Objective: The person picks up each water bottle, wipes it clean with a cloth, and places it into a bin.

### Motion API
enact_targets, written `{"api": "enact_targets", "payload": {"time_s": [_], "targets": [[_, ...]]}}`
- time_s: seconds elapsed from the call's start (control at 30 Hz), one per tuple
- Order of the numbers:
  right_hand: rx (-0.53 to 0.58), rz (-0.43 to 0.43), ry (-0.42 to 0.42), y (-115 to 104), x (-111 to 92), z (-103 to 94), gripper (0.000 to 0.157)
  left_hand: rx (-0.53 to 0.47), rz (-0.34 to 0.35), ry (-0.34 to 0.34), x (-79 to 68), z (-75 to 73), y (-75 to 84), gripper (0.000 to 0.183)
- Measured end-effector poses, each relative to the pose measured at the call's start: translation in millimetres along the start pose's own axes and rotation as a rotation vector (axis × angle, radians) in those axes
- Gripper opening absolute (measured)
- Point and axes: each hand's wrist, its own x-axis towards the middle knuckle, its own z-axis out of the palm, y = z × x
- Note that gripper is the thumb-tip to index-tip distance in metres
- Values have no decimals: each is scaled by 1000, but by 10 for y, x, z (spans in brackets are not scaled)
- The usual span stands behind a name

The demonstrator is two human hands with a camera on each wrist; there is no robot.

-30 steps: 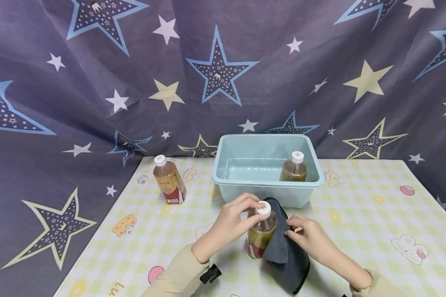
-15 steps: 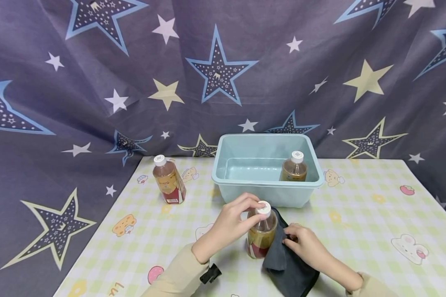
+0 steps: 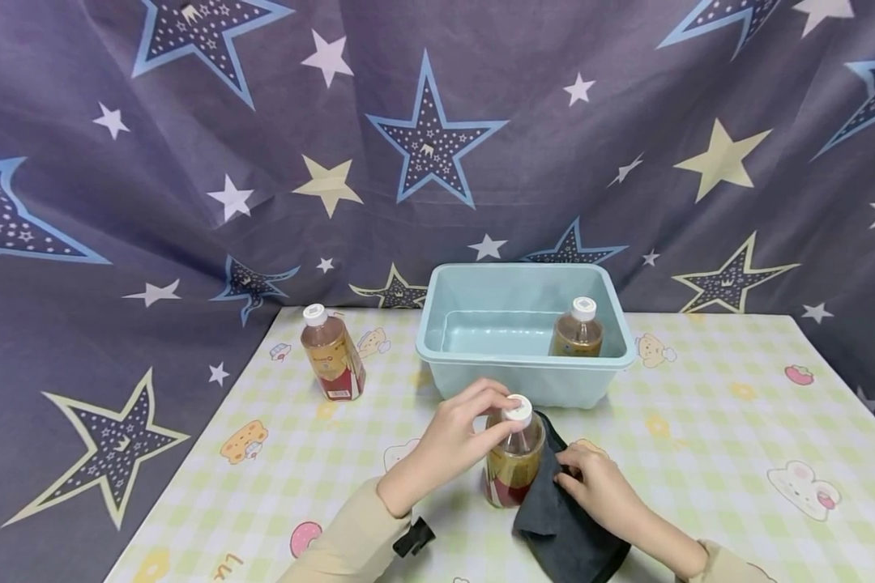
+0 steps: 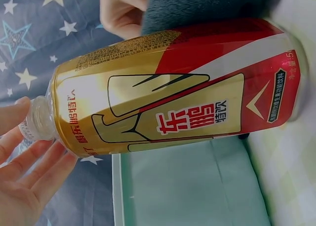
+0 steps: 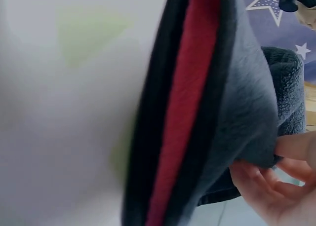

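Observation:
A drink bottle (image 3: 511, 470) with a gold and red label stands upright on the table in front of the bin. My left hand (image 3: 461, 433) grips it by the white cap (image 3: 518, 410), thumb on one side and fingers on the other, as the left wrist view shows too. Against the bottle's right side lies a dark grey cloth (image 3: 570, 530). Pinched between thumb and fingers of my right hand (image 3: 599, 483), the cloth hangs in folds down to the table. In the right wrist view a red strip (image 5: 190, 97) shows along its black edge.
Behind the held bottle sits a light blue plastic bin (image 3: 514, 368), with a second bottle (image 3: 578, 334) upright in its right end. A third bottle (image 3: 333, 356) stands at the table's back left. A star-patterned curtain (image 3: 262, 121) hangs behind the checked tablecloth (image 3: 700, 453).
My right hand has moved slightly down and toward me, drawing the cloth along the bottle's right side. The left hand and the bottle have stayed in place.

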Motion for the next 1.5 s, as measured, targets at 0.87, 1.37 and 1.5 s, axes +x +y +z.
{"api": "enact_targets", "payload": {"time_s": [0.87,1.37,1.5], "targets": [[117,-154,229,-318,46,-367,19,-6,14,-28,-7,-3,-27,15],[78,-37,20,-44,21,-89,13,17,26,-28,-6,-8,-30,14],[26,-17,-7,5,24,-26,12,21,22,-27,-4,-6,-27,14]]}}
